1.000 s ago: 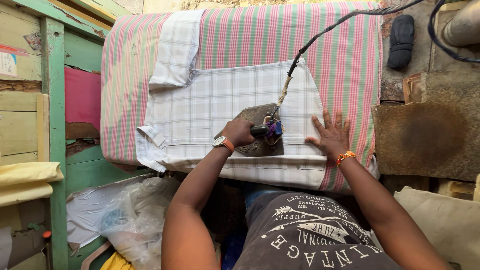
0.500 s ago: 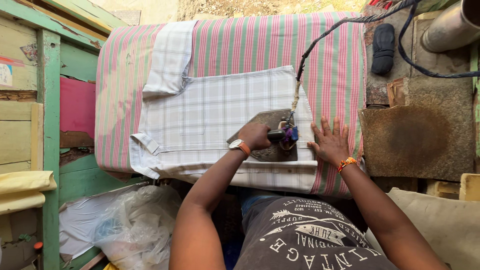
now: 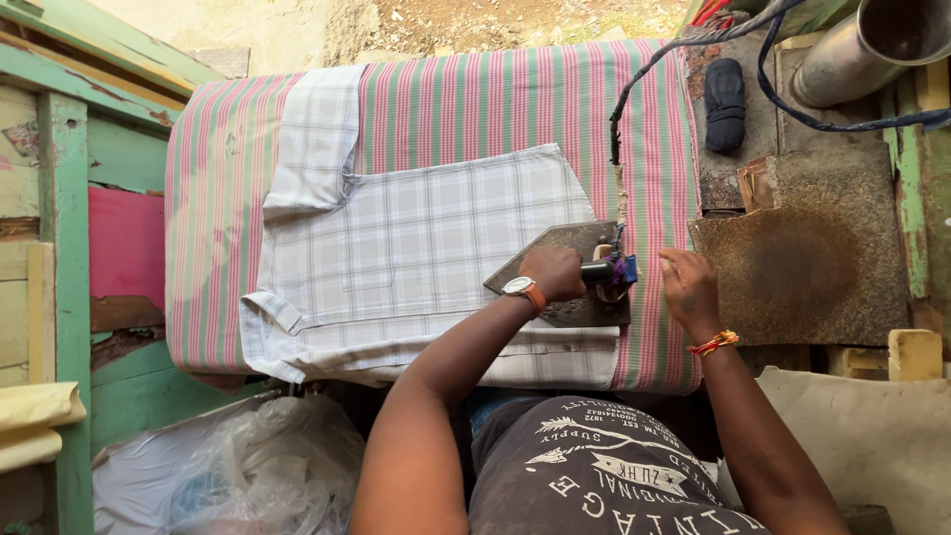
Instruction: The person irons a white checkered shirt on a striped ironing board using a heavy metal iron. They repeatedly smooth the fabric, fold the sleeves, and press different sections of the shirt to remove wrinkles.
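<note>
Nearest the camera, the left hand [image 3: 555, 272] has its fingers wrapped tight around the handle of a heavy, dark metal iron [image 3: 570, 282]. The iron sits at the right-hand end of a pale checked shirt [image 3: 416, 258], its pointed nose aimed left across the cloth. The right hand [image 3: 688, 287] rests just beside the iron on the striped cover, fingers loosely spread and holding nothing, near the shirt's edge.

To press well here, the iron wants to travel in slow, even strokes along the weave, nose first, while the free hand draws the fabric flat ahead of it and stays clear of the hot plate. The cord [image 3: 644, 79] that trails up and away should lie off the cloth so it does not drag a crease.

The shirt lies flat on the surface [image 3: 495, 99], padded in pink-and-green stripes, one short sleeve folded upward at the far left, the hem hanging slightly over the near edge. Beyond, to the right, a rusty metal plate [image 3: 802, 263] sits well apart.
</note>
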